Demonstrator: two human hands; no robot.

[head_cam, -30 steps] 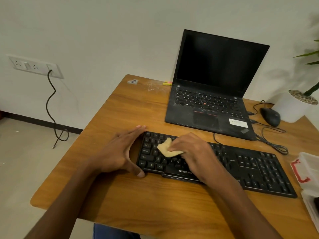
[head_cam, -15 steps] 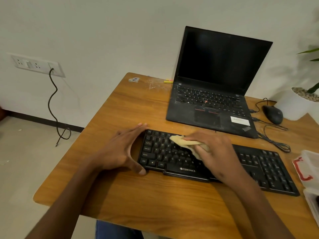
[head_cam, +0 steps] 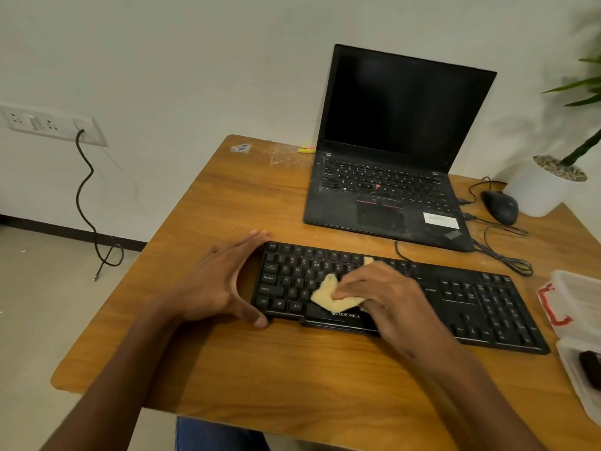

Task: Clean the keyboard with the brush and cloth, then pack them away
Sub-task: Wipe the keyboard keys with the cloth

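keyboard [head_cam: 455, 301]: black keys and frame, white legends, white ZEBRONICS lettering on the front edge
cloth [head_cam: 328, 292]: pale yellow, plain
table [head_cam: 292, 369]: warm honey-brown wood grain, pale scuff marks near the far edge
laptop [head_cam: 390, 177]: black, dark screen, 1 red dot among the keys, red strip above the touchpad, white sticker on the palm rest
mouse [head_cam: 500, 206]: black, black cable
container [head_cam: 572, 307]: clear plastic, red latch
plant pot [head_cam: 533, 193]: white, speckled grey-brown pebbles on top, green leaves above
wall [head_cam: 195, 60]: off-white, black skirting
socket plate [head_cam: 48, 123]: white, black cord hanging from it
sticky notes [head_cam: 306, 149]: yellow and pink
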